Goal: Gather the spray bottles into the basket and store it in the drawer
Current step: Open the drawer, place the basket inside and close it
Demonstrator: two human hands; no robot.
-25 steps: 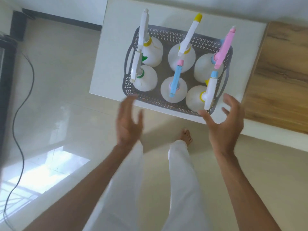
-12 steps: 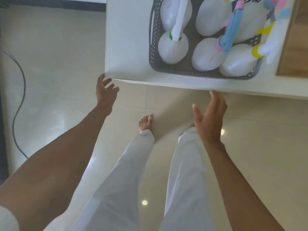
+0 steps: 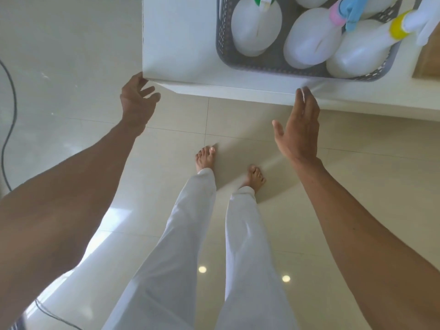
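Grey perforated plastic basket (image 3: 269, 64) sits on the smooth white cabinet top (image 3: 181, 39), near its front edge. Inside: rounded white plastic spray bottles (image 3: 256, 29), collars green, pink and yellow, one blue trigger. Left hand (image 3: 137, 101) at the cabinet's front-left corner, fingers loosely curled, touching the corner, gripping nothing. Right hand (image 3: 300, 132) flat, fingers pressed together and straight, thumb spread out, fingertips at the front edge below the basket, empty. Glossy cream floor tiles (image 3: 71, 67), black cable (image 3: 9, 110) at left, wood surface (image 3: 428, 58) at right
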